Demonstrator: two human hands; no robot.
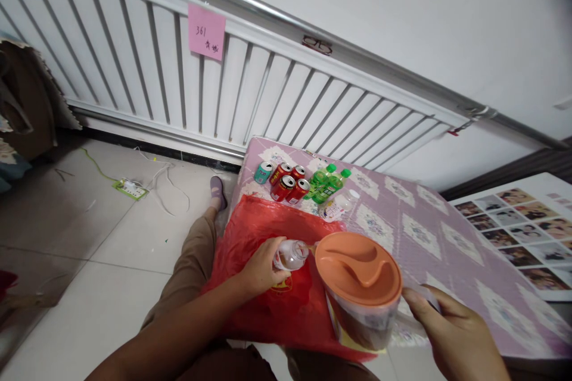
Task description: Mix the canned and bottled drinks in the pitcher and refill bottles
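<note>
My left hand (260, 271) grips a small clear plastic bottle (291, 254), tipped sideways with its mouth against the rim of a clear pitcher (363, 309) with an orange lid (357, 266). The pitcher holds brown liquid. My right hand (451, 330) holds the pitcher's handle at its right side. Both stand over a red plastic bag (263, 232) spread on a small table with a pink patterned cloth (429, 226).
Several red cans (288, 181), a teal can (263, 172), two green bottles (326, 184) and a clear bottle (339, 205) lying down sit at the table's far end. A white radiator (179, 83) with a pink note (206, 31) lines the wall. A power strip (129, 189) lies on the tiled floor.
</note>
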